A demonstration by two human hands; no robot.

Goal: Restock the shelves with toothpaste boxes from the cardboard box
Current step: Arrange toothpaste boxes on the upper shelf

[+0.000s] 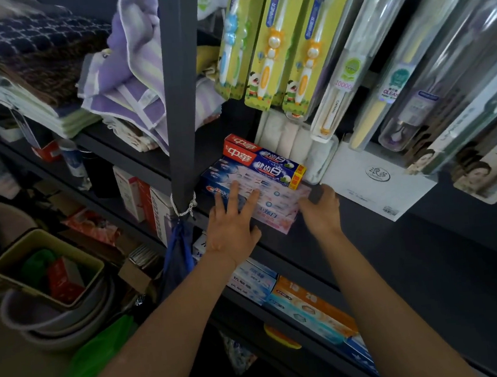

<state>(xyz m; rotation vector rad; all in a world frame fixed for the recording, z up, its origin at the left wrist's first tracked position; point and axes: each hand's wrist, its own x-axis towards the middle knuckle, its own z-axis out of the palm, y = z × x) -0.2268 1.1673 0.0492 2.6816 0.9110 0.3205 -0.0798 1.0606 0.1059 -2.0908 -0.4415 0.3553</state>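
Both forearms reach up to the shelf (332, 238). Left hand (232, 227) lies flat, fingers spread loose on the pink toothpaste box (276, 206). Right hand (320, 208) curls round that box's right end, gripping it. Red-and-blue boxes (264, 163) sit just behind the fingers.

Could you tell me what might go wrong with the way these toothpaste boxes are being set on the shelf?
The pink toothpaste box sticks out past the shelf edge, so it may tip off if released before being pushed back. The left hand presses it with straight fingers rather than gripping, so it could slide. The red and blue box lies loosely on top and might shift.
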